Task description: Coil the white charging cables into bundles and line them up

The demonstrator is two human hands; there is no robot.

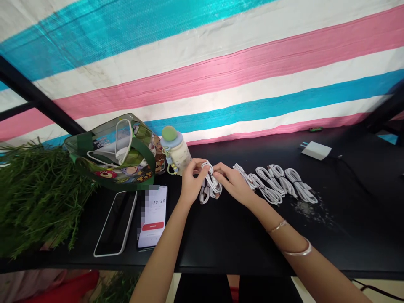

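My left hand and my right hand pinch a coiled white charging cable from either side, just above the black table. The cable's plug ends hang down toward the tabletop. To the right of my right hand lie several bundled white cables in a loose row, the nearest almost touching my right fingers. A rounded bottle with a green cap stands just behind my left hand.
Left of my hands lie a black phone and a phone showing a 29:30 timer. Behind them are a clear printed bag and a green plant bundle. A white charger sits far right, near scattered specks. A striped tarp hangs behind.
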